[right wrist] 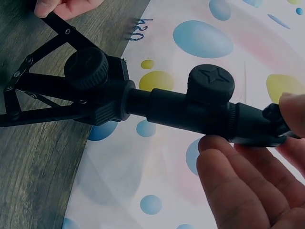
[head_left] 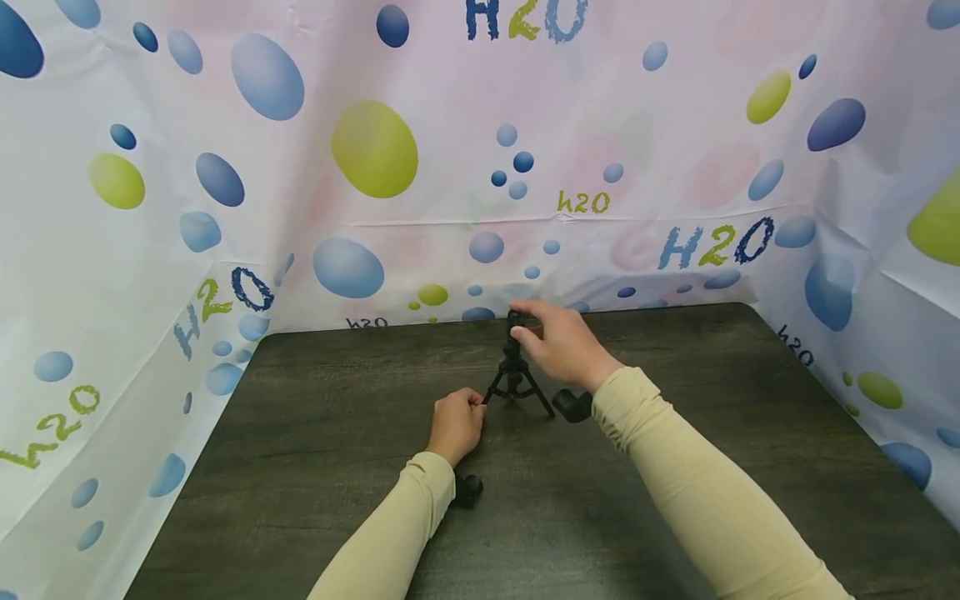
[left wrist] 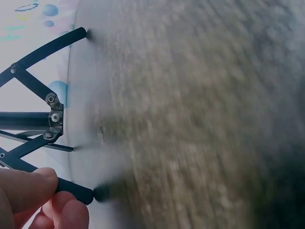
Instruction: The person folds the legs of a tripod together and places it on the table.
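A small black tripod (head_left: 513,367) stands upright on the dark table, its legs spread. My left hand (head_left: 456,425) pinches one leg low down between thumb and fingers, just above the foot, as the left wrist view shows with the leg (left wrist: 74,188) in the fingertips. Up at the head of the tripod, my right hand (head_left: 564,343) holds the top with thumb and fingers. In the right wrist view, the fingers (right wrist: 228,186) lie along the upper column, beside a round knob (right wrist: 210,83) with a star shape. A second ribbed knob (right wrist: 86,68) sits lower, near the leg joints.
The dark wood-grain table (head_left: 337,400) ends at a back edge just behind the tripod. Beyond it hangs a white sheet (head_left: 450,167) with blue and green dots and H2O lettering. Dark rounded devices (head_left: 573,406) sit beside both wrists.
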Available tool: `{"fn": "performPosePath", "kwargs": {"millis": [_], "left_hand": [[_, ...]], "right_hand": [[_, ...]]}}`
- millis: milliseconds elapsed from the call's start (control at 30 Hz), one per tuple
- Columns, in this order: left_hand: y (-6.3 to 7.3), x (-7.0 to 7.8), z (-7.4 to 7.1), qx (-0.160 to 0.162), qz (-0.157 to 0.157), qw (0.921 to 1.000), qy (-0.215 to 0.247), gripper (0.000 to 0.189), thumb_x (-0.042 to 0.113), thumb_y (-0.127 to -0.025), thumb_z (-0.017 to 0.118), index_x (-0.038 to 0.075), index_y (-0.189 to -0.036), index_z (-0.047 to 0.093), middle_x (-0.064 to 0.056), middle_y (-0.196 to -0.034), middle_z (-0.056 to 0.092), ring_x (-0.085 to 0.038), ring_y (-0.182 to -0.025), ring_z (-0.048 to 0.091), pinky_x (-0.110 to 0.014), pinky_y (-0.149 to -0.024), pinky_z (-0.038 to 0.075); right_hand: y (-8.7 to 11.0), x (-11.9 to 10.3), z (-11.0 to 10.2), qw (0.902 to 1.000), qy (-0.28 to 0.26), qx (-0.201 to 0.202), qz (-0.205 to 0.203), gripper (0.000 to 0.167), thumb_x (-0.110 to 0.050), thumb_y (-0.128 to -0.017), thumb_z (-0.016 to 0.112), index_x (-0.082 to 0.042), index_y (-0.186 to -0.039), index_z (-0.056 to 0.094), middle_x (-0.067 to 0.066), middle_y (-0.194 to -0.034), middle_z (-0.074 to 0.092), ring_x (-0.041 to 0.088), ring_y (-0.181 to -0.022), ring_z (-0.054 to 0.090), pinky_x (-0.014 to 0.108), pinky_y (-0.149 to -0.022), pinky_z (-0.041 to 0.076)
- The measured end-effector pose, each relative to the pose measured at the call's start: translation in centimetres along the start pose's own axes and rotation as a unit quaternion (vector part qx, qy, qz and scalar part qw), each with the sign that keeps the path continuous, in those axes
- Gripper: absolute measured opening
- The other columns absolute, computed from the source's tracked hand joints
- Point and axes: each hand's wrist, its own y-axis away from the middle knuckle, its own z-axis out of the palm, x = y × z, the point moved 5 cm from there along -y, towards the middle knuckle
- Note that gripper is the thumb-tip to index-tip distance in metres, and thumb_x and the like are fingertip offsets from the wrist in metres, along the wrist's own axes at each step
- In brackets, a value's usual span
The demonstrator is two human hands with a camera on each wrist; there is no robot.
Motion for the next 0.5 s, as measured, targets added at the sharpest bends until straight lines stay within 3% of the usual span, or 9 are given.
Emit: {"fn": "performPosePath", "kwargs": {"millis": [500], "left_hand": [[0.31, -0.05, -0.06, 0.009, 0.01, 0.9998, 0.017, 0.006, 0.008, -0.095, 0.069, 0.005, -0.089, 0.069, 0.0, -0.077, 0.064, -0.017, -0.071, 0.059, -0.038, -0.068, 0.052]], "right_hand": [[0.18, -0.43, 0.2, 1.0, -0.002, -0.004, -0.002, 0.045, -0.02, -0.105, 0.056, -0.006, -0.147, 0.049, 0.015, -0.142, 0.054, 0.029, -0.11, 0.066, 0.046, -0.089, 0.054]]}}
